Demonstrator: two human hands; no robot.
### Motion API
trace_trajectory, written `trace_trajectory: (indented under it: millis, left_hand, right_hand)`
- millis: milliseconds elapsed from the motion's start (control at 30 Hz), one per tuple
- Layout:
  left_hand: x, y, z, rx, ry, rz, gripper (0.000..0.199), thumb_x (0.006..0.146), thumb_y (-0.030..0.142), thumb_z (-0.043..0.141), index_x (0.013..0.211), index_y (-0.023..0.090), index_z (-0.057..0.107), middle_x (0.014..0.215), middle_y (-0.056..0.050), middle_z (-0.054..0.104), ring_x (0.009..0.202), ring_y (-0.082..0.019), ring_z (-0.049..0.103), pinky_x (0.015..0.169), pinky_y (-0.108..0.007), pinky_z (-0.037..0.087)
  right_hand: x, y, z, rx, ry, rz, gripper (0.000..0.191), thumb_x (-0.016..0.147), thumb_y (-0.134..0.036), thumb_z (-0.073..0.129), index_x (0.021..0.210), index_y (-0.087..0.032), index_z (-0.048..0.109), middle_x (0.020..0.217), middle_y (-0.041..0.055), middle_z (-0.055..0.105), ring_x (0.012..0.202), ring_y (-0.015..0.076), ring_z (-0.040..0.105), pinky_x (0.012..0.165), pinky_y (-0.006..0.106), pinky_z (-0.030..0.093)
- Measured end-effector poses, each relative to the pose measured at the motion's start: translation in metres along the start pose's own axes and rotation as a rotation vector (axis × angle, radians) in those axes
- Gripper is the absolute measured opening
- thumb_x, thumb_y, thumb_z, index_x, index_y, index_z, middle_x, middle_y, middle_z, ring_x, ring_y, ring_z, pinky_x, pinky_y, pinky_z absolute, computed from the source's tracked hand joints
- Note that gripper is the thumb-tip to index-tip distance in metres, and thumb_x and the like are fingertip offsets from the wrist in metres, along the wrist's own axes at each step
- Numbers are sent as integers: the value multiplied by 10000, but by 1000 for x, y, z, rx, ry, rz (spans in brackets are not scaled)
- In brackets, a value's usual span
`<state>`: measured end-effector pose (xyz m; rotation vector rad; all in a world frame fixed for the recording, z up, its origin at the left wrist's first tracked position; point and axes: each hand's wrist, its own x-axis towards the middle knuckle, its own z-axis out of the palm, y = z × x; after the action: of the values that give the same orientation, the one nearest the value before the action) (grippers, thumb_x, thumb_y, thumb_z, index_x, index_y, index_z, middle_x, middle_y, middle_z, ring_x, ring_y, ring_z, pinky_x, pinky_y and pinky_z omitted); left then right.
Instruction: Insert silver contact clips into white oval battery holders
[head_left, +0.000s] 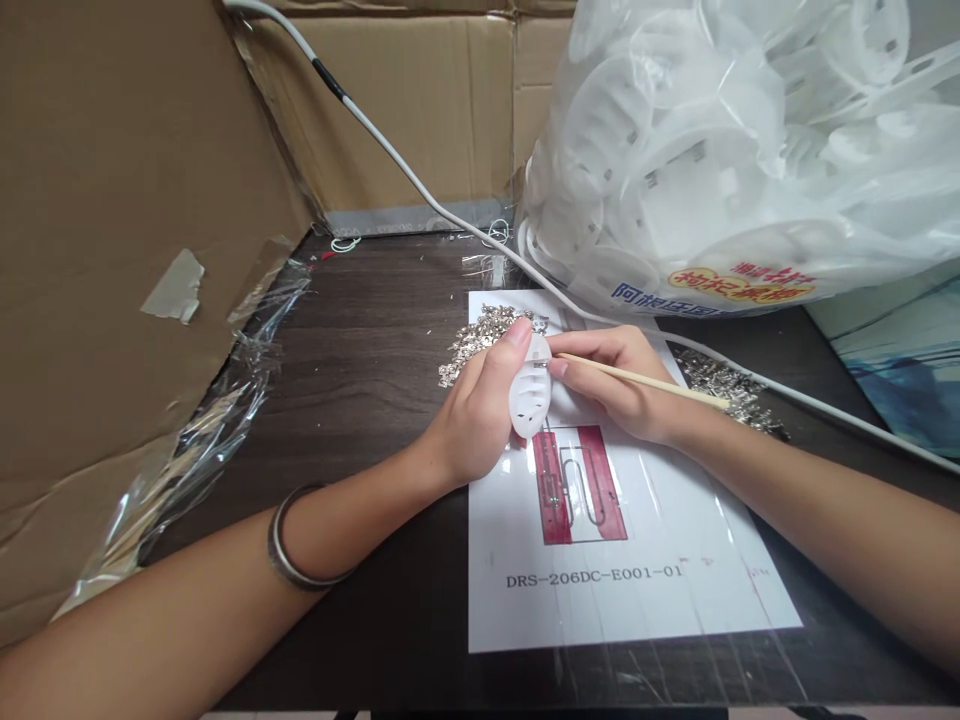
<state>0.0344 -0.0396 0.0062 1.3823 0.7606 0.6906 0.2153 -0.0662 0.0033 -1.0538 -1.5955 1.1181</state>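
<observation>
My left hand [484, 405] grips a white oval plastic part [531, 390] that has slots and small holes, its thumb along the upper edge. In my right hand [619, 375] is a thin wooden stick [645, 378], pinched between thumb and fingers. The stick's front end meets the upper right side of the plastic part, beside a small metal piece too small to make out fully. Behind my left hand lies a pile of small metal pieces [480, 335]. A second pile of metal pieces [731, 390] lies beyond my right wrist.
A printed sheet [637, 610] with a red and white drawing lies under my hands on the dark table [360, 330]. At the back right stands a clear bag [675, 200] full of white plastic parts. A white cable [420, 190] crosses the workspace; cardboard walls [405, 110] enclose it.
</observation>
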Motion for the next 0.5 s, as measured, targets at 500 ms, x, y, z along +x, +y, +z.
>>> trace_trajectory:
  millis: [500]
  left_hand:
    - [0, 0, 0, -4, 15, 1, 695, 981, 739, 324, 568, 211, 507, 451, -29, 531, 446, -125, 521, 464, -292, 396]
  right_hand:
    - [3, -2, -2, 49, -36, -7, 241, 971, -245, 679, 1122, -202, 861, 805, 39, 784, 873, 191, 746, 797, 276, 589]
